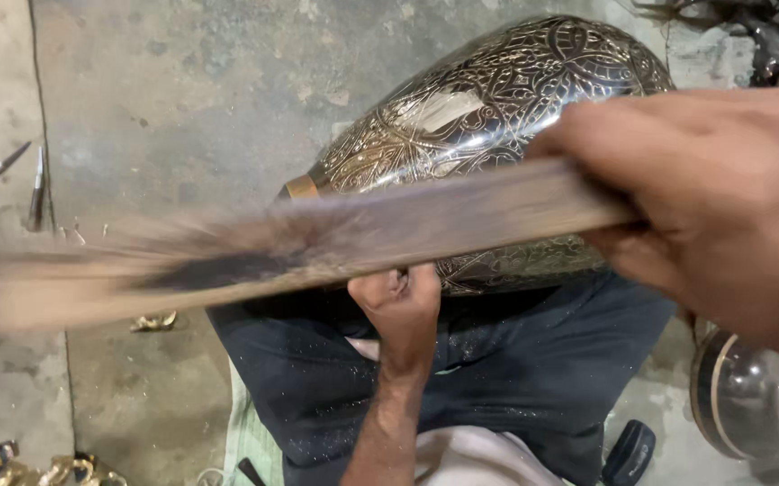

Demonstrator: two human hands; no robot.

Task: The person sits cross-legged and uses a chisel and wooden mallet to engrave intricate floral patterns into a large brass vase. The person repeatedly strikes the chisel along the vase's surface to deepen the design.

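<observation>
A large engraved metal vase with floral patterns and a brass neck lies on its side across my lap. My right hand, close to the camera at the right, grips one end of a long flat wooden stick. The stick stretches left across the vase and is blurred by motion. My left hand comes up from the bottom centre. It is curled into a fist just under the vase's belly, touching the stick's lower edge. Whatever the fist may hold is hidden behind the stick.
My legs in dark trousers rest on a concrete floor. Two thin metal tools lie at the left. Small brass pieces lie on the floor. Another dark banded vessel stands at the lower right, and more dark metalware at the top right.
</observation>
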